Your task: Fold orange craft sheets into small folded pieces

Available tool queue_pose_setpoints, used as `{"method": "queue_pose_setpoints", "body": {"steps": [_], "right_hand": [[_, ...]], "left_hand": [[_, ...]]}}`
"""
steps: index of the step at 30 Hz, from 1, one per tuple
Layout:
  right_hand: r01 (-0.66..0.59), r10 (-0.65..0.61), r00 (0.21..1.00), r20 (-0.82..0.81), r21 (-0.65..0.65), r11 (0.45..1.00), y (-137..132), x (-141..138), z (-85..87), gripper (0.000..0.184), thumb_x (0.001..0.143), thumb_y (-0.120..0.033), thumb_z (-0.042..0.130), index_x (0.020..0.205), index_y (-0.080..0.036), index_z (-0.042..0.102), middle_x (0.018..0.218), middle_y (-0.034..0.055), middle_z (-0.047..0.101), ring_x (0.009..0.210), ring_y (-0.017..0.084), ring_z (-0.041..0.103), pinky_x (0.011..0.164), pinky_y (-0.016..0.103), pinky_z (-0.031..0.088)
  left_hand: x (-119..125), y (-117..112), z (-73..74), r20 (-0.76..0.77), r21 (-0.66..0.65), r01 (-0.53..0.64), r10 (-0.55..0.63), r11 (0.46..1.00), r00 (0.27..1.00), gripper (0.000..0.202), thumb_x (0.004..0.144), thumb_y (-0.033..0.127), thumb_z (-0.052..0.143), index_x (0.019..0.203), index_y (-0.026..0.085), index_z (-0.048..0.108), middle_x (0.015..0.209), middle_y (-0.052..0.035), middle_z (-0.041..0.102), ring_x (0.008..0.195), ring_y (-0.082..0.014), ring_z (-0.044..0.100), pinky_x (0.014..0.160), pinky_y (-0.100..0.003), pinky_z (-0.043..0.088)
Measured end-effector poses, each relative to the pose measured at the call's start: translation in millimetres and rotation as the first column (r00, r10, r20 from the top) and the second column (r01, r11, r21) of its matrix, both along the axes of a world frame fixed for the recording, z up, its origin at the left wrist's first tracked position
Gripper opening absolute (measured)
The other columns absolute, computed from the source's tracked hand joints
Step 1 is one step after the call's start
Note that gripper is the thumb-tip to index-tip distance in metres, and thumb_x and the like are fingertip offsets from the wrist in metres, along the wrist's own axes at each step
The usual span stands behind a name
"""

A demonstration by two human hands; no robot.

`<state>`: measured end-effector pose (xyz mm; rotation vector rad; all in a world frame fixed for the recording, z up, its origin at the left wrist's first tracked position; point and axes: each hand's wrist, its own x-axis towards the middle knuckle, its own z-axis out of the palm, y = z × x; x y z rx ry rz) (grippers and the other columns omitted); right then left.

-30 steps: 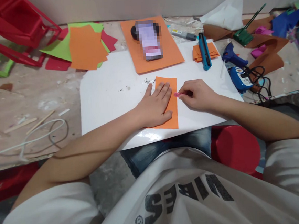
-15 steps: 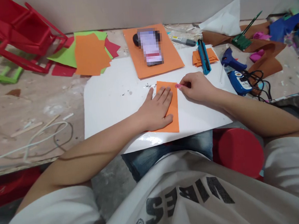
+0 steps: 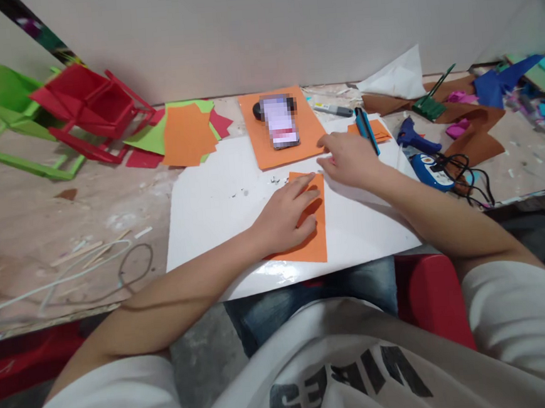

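My left hand (image 3: pixel 288 216) rests over a narrow orange sheet (image 3: pixel 316 249), its fingers apart and slightly arched, covering much of the sheet's middle. Just beyond the sheet's upper right corner is my right hand (image 3: pixel 352 159). Its index finger and thumb are apart, and I see nothing held between them; the other fingers are partly hidden. Its fingertips are near the lower right edge of a larger orange sheet (image 3: pixel 266 157), on which a phone (image 3: pixel 285 118) lies. A white board (image 3: pixel 213 227) is under the narrow sheet.
A blue utility knife (image 3: pixel 367 130) lies on folded orange pieces (image 3: pixel 382 131) to the right. Beyond it are a blue glue gun (image 3: pixel 415 136) and a blue device with black cord (image 3: pixel 433 172). Red (image 3: pixel 100 114) and green (image 3: pixel 4 99) miniature chairs stand left, beside coloured sheets (image 3: pixel 186 135).
The right hand's pinch has opened, and the small pink piece it held is no longer visible. My left fingers have arched up from lying flat. The camera view has tilted upward.
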<state>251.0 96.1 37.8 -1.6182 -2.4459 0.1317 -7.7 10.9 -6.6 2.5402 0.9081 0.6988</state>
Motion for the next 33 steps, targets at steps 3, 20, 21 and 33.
{"method": "queue_pose_setpoints", "body": {"steps": [3,20,21,33], "right_hand": [[-0.292,0.26,0.912,-0.317,-0.056,0.955,-7,-1,-19.4,0.062,0.107,-0.037,0.065,0.165,-0.017,0.067,0.164,0.0229,0.076,0.15,0.041,0.073,0.127,0.059,0.059],[-0.441,0.291,0.586,-0.756,0.003,0.897,9,21,-10.9,0.007,0.089,-0.025,0.079,0.096,-0.023,0.08,0.098,0.0051,0.082,0.09,0.021,0.072,0.086,0.035,0.057],[-0.381,0.203,0.563,-0.801,-0.033,0.924,12,22,-9.4,0.011,0.086,-0.027,0.082,0.096,-0.023,0.079,0.095,0.0043,0.08,0.087,0.021,0.07,0.083,0.035,0.057],[-0.445,-0.215,0.342,-0.915,-0.359,0.82,13,34,18.9,0.051,0.061,-0.039,0.099,0.097,-0.025,0.066,0.091,0.0003,0.075,0.079,0.019,0.072,0.072,0.031,0.06]], "left_hand": [[-5,3,-4.0,0.242,0.035,-0.021,0.012,0.999,0.97,0.042,0.11,0.025,0.064,0.15,0.023,0.074,0.178,-0.0197,0.063,0.164,-0.0384,0.065,0.135,-0.066,0.059],[-45,34,22.4,0.582,-0.425,0.139,0.153,0.895,0.799,0.085,0.11,0.096,0.055,0.14,0.023,0.087,0.145,-0.0197,0.085,0.128,-0.0367,0.085,0.111,-0.052,0.072],[-53,34,33.6,0.543,-0.374,0.145,0.089,0.916,0.835,0.089,0.105,0.101,0.058,0.138,0.023,0.088,0.14,-0.0196,0.087,0.13,-0.039,0.085,0.113,-0.053,0.07],[-62,9,97.2,0.332,-0.324,-0.362,0.464,0.874,0.821,0.055,0.095,0.077,0.094,0.105,0.023,0.09,0.102,-0.0089,0.09,0.098,-0.0313,0.086,0.084,-0.042,0.074]]}}
